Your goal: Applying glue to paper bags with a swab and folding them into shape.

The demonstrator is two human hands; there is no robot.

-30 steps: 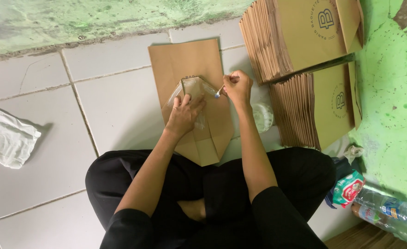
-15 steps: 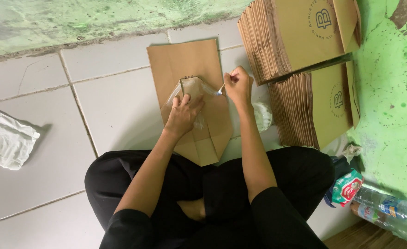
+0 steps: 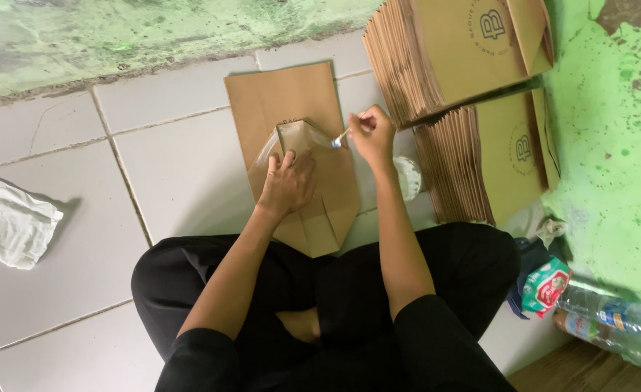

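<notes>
Down on the white tiled floor (image 3: 175, 174), the person sits cross-legged in black clothes with a flat brown paper bag (image 3: 291, 145) laid out just ahead of the knees, its bottom end folded open towards them. The left hand (image 3: 287, 185) lies flat on the bag, fingers spread, pinning the opened bottom flaps in place; it presses rather than grips. The right hand (image 3: 371, 131) is closed around a small brush (image 3: 341, 138), pinched between thumb and fingers, and the brush tip touches the right edge of the folded flap, just beside the left hand's fingertips. A pale, glossy patch shows on the flap by the left hand; what it is, I cannot tell. Just right of the right forearm stands a small white cup (image 3: 409, 178) on the tiles. Beyond it, against the green painted wall (image 3: 611, 145), two tall stacks of finished brown bags (image 3: 465, 65) stand on edge, each with a round printed mark on its face. Lower right, near the person's knee, lie a clear plastic bottle (image 3: 611, 319) and a crumpled colourful wrapper (image 3: 545, 287). Far left on the floor, well apart from everything, rests a white cloth (image 3: 8, 225).
</notes>
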